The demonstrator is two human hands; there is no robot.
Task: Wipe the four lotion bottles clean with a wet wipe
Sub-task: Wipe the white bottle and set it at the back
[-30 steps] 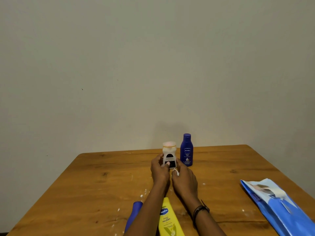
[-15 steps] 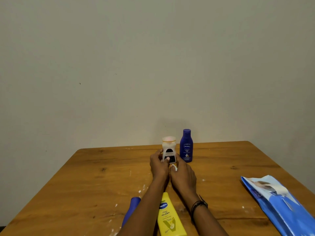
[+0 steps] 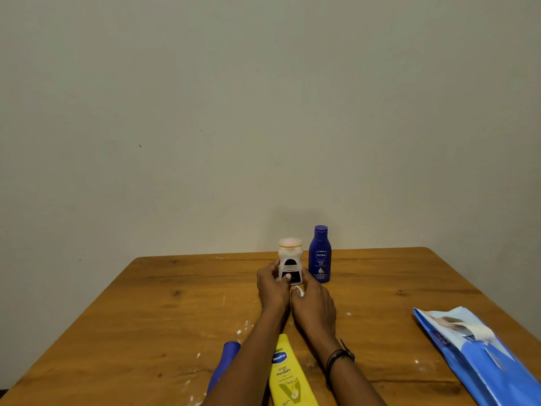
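A small white bottle (image 3: 289,260) with a black label and a pale cap stands upright at the far middle of the wooden table (image 3: 146,317). My left hand (image 3: 272,284) grips its left side, thumb on the label. My right hand (image 3: 314,303) touches its right side and holds a small white wipe (image 3: 299,290) under the fingers. A dark blue Nivea bottle (image 3: 320,254) stands just to the right of it. A yellow Vaseline bottle (image 3: 288,373) lies flat near me between my forearms. A blue bottle (image 3: 224,361) lies partly hidden under my left forearm.
A blue pack of wet wipes (image 3: 474,356) lies at the table's right edge. White smears and specks dot the wood near me. A plain wall rises directly behind the table's far edge.
Both hands stay on the white bottle at the same spot beside the Nivea bottle. The view has tilted slightly, so everything sits a little higher in the frame.
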